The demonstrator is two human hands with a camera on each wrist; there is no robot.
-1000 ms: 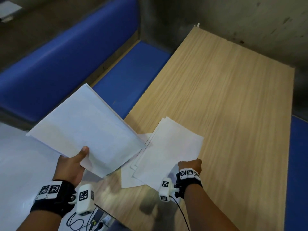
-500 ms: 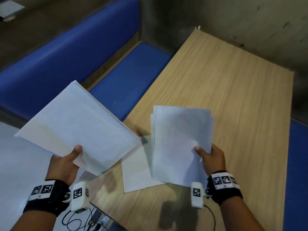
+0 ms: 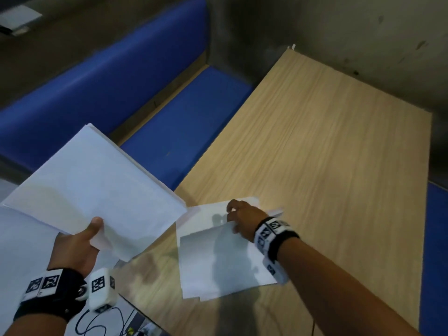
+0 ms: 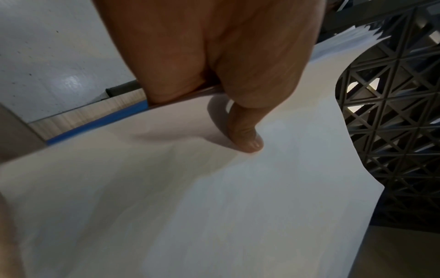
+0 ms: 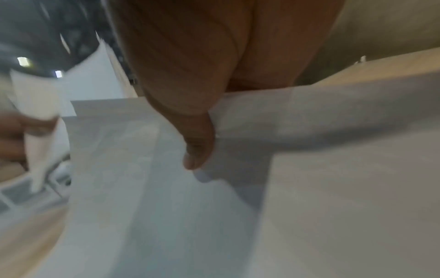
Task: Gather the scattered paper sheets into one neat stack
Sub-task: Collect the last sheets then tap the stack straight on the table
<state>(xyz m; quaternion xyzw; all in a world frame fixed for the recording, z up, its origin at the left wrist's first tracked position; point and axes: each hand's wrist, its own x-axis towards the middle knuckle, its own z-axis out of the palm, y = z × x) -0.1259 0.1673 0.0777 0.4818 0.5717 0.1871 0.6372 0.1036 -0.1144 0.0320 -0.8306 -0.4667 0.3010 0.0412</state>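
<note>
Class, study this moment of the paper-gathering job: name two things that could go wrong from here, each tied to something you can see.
1. The left hand pinches the big stack by one corner, out past the table edge; its grip could slip and sheets may fan or fall.
2. The sheets under the right hand lie skewed on the table; gathering them one-handed might crease a sheet or leave one behind.

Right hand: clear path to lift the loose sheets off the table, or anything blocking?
Probably yes. The right hand is already on the loose sheets, thumb over their far edge, and nothing lies on top. The left hand holds its stack off to the side, clear of them.
</note>
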